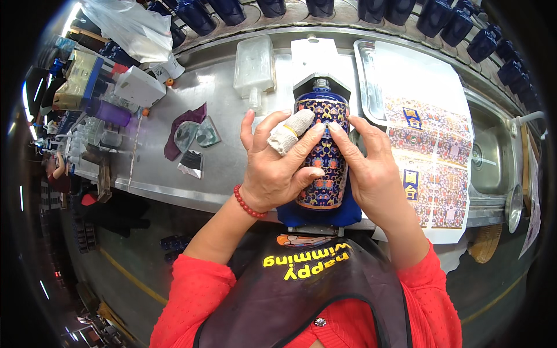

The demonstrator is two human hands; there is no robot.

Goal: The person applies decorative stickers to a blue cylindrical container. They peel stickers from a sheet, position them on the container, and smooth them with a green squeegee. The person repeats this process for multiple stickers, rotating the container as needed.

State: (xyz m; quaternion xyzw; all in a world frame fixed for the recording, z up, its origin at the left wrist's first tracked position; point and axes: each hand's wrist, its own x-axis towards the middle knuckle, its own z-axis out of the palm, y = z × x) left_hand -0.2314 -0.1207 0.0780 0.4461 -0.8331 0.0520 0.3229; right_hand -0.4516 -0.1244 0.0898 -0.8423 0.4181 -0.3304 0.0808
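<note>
A dark blue bottle (326, 153) with a colourful floral pattern lies in front of me, its threaded neck pointing away. My left hand (272, 171) rests on its left side, fingers spread, index fingertip and thumb touching the pattern. A white knitted finger cover (293, 130) with a yellow band sits on one left finger. From the right, my right hand (374, 168) touches the bottle with its fingers stretched out, index fingertip close to the left one. The right thumb is not clearly visible. Beneath the bottle's base is a blue cloth (350, 210).
Behind the bottle stand a pale support (313, 55) and a clear glass bottle (254, 66). Patterned printed sheets (429, 203) lie right, beside a metal tray (366, 81) and sink (490, 168). Dark scraps (177, 136) lie left. Blue bottles (194, 16) line the far conveyor.
</note>
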